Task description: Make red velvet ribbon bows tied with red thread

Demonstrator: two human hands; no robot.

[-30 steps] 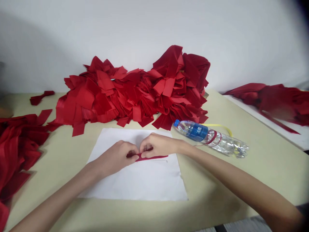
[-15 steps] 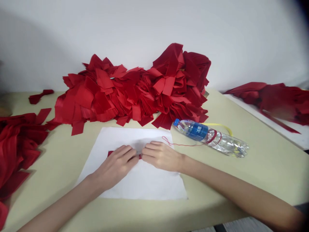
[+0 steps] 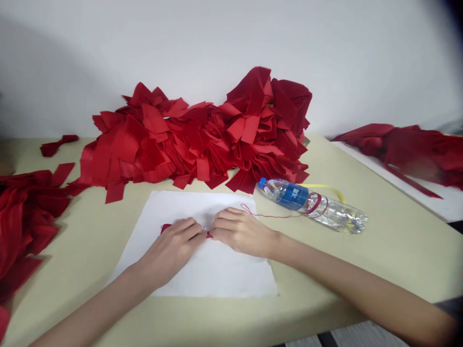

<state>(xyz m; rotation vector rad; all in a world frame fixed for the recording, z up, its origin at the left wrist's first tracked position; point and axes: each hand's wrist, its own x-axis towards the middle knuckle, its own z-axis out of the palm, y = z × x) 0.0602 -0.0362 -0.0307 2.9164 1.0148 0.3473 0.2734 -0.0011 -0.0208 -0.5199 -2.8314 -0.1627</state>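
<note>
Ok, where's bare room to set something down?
Beige tabletop right of the white paper sheet, below the clear plastic bottle, is open; a narrower strip lies left of it. The sheet is free below the left hand and right hand. The back is crowded with heaped red fabric strips.

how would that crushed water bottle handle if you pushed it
The crushed plastic water bottle looks empty, so it is probably very light for its size. Its crumpled clear wall would likely flex under a push. Lying on its side, it might roll a little, though the dents would probably make that uneven.
</note>
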